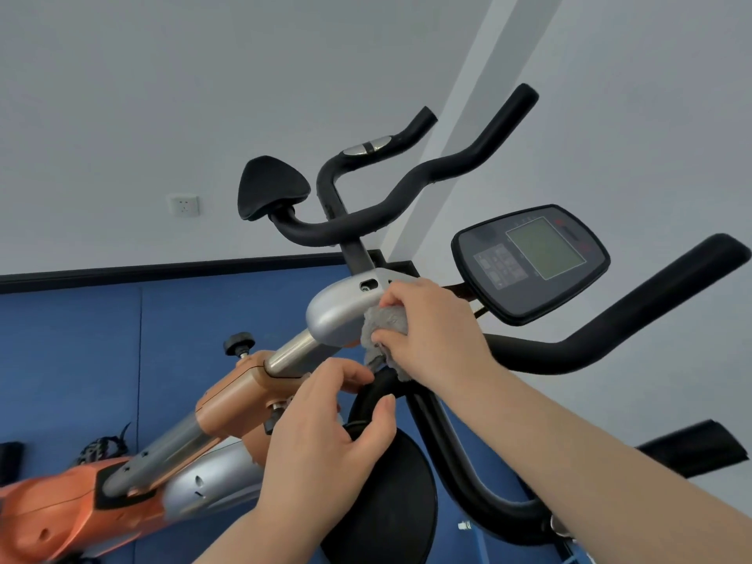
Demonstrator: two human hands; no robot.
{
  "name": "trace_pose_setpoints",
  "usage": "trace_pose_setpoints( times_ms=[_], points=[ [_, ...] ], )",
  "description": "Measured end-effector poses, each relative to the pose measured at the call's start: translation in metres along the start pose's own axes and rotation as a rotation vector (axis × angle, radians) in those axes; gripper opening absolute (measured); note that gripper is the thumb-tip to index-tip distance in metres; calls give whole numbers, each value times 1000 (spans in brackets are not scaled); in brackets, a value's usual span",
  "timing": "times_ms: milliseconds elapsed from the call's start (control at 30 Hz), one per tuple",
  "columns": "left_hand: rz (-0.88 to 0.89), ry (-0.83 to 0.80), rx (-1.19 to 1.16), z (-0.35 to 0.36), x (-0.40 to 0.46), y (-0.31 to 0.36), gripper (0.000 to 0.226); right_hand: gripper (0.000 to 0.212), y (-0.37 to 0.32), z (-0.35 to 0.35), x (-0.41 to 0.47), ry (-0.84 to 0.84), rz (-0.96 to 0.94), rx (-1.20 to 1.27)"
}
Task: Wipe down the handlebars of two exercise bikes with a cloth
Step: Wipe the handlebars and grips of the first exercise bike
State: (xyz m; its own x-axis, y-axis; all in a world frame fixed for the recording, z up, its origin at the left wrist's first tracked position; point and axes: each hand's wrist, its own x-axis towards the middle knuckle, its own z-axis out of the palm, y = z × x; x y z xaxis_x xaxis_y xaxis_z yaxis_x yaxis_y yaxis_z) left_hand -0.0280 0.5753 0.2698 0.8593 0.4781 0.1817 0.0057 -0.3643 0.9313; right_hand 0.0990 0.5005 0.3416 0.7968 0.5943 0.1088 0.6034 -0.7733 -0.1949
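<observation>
Right hand: The right hand [431,331] is squeezing a grey cloth [384,333], with its fingers curled round it. It is pressing the cloth against the middle of the near bike, right beside the silver cover [342,309].
Left hand: The left hand [325,433] is curling its fingers and thumb round the black handlebar [366,400] just under the cloth. It looks like it is holding the bar steady.
Cloth: It is bunched up in a ball, and a bit is hanging down and touching the black bar.
Near bike: Its long black grips are reaching out to the right [635,319], and the screen [533,262] is sitting above them. An orange post [228,400] is going down to the left.
Far bike: Its handlebars [407,189] are sticking up behind, well apart from both hands. Nobody is touching them.
Step now: I think the person is wiping the middle part of the near bars.
How to do it well: Wrapping the cloth round the bar works better than dabbing. Sliding it slowly along to the end of each grip helps, while the other hand is keeping the bar from wobbling. Spreading the cloth out a little would clean more at once.
Watch out: The cloth should be staying off the screen buttons.
Left to do: The long grips and the far bike are probably waiting.
</observation>
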Motion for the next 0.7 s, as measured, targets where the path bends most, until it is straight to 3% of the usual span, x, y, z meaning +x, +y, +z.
trace_pose_setpoints(
  times_ms=[167, 333, 500, 700],
  points=[
    [-20, -18, 9, 1, 0, -2, 26, 26, 2, 12, -5, 150, -18, 32],
    [-16, -77, 51, -3, 0, 1, 29, 26, 4, 5, -11, 155, 161, 213],
    [44, -228, 142, -19, 8, 3, 26, 25, 10, -31, -46, 401, 238, 428],
    [93, -324, 276, -44, 24, 5, 29, 14, 9, -47, -109, 493, 477, 578]
  ],
)
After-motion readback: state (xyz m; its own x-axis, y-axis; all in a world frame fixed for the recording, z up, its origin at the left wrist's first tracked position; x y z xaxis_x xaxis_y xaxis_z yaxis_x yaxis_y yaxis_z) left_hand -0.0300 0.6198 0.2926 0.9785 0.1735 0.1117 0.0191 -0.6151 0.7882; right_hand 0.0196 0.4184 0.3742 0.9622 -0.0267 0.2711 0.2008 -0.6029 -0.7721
